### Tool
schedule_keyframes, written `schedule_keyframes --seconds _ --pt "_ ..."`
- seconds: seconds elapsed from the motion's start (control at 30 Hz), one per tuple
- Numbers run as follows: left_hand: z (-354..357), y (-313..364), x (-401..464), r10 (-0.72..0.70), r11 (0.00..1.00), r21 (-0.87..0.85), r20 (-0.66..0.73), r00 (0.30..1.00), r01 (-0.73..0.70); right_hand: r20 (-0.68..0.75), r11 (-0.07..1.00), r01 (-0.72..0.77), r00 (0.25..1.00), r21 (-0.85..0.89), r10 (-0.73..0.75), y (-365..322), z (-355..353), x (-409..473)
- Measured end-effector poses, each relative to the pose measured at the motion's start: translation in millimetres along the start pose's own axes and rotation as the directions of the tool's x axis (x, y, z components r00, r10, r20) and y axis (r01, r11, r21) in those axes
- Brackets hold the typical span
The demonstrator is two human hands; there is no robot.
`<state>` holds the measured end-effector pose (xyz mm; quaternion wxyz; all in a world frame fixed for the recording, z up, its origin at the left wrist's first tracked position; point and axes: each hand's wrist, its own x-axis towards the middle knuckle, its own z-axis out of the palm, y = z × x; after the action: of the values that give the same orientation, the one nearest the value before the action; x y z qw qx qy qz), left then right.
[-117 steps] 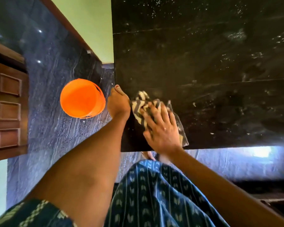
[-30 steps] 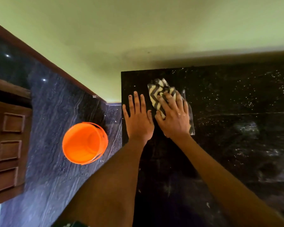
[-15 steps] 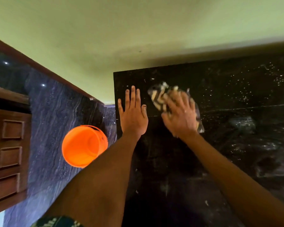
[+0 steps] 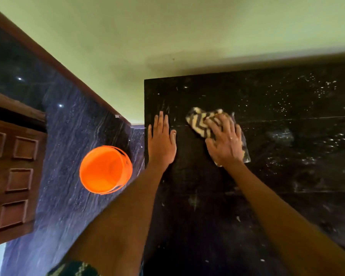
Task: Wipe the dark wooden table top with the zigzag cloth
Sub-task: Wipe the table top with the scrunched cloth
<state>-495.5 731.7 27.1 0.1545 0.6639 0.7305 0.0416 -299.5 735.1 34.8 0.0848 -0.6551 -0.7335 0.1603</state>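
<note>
My two bare forearms reach up from the six o'clock edge of the view and out over the dark, near-black wooden table top [image 4: 217, 196], whose near boards carry pale streaks and specks. At about nine o'clock from my left forearm, off the table's left edge and down on the dark veined stone floor [image 4: 68, 156], stands a round bright orange plastic bucket [image 4: 106, 169], seen from above. At the far nine o'clock side is a brown panelled wooden door [image 4: 10, 170].

My left hand [image 4: 162, 142] lies flat on the table just inside its left edge, fingers straight and together, pointing to twelve o'clock, holding nothing. At three o'clock from it, a little apart, my right hand [image 4: 225, 142] presses down on the crumpled cream-and-dark zigzag cloth [image 4: 199, 122], fingers spread and only slightly bent over it, not clenched. The cloth lies on the table under that palm, most of it sticking out toward eleven o'clock beyond my fingertips, with a corner showing at four o'clock past the heel of the hand.

Further on, toward two o'clock, white specks scatter across the table. Beyond the table's far edge rises a plain pale green wall [image 4: 167, 36].
</note>
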Motion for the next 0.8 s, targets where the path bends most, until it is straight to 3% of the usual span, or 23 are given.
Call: schedule_keyframes --seconds 0.07,0.1,0.2,0.27,0.33,0.37,0.47,0.53,0.63,0.73,0.77,0.8 --pt "18 6 -68 -0.012 0.999 0.05 -0.015 1.0 0.012 -0.062 0.982 -0.188 0.98 0.013 0.188 -11 -3 23" --pt "26 9 -91 -0.013 0.997 0.073 -0.02 1.0 0.014 -0.065 0.981 -0.191 0.98 -0.016 0.19 -20 -1 26" --pt "30 9 -104 -0.019 0.997 0.069 -0.021 1.0 0.02 0.015 0.996 0.052 0.999 -0.078 -0.051 -38 16 -22" --pt "29 8 -101 -0.013 0.993 0.121 -0.003 1.0 0.013 0.094 0.968 0.238 0.969 -0.076 -0.23 -31 19 -75" --pt "33 8 -101 -0.01 0.991 0.137 -0.008 1.0 0.011 0.136 0.944 0.324 0.94 -0.067 -0.313 -14 14 -82" --pt "33 8 -101 -0.01 0.99 0.14 -0.025 1.0 0.013 0.111 0.958 0.277 0.957 -0.074 -0.268 -9 11 -66" --pt "36 6 -98 -0.01 0.989 0.146 -0.059 0.998 0.018 -0.061 0.995 -0.095 0.994 -0.024 0.094 -10 7 -2" --pt "37 6 -97 0.007 0.986 0.165 -0.066 0.998 0.004 -0.102 0.986 -0.165 0.982 -0.032 0.161 -28 12 0" --pt "31 5 -99 0.042 0.987 0.156 -0.032 0.999 -0.037 0.005 0.993 0.089 0.996 -0.071 -0.089 -50 25 -87" --pt "22 -7 -107 0.111 0.994 0.024 0.011 0.994 -0.111 0.157 0.928 0.368 0.921 -0.057 -0.356 -19 16 -149" --pt "22 -11 -117 0.113 0.992 -0.055 -0.012 0.994 -0.114 0.153 0.907 0.415 0.903 -0.078 -0.4 -4 12 -141" --pt "23 -13 -130 0.097 0.986 -0.129 -0.052 0.994 -0.103 0.141 0.928 0.364 0.925 -0.075 -0.352 6 7 -129"
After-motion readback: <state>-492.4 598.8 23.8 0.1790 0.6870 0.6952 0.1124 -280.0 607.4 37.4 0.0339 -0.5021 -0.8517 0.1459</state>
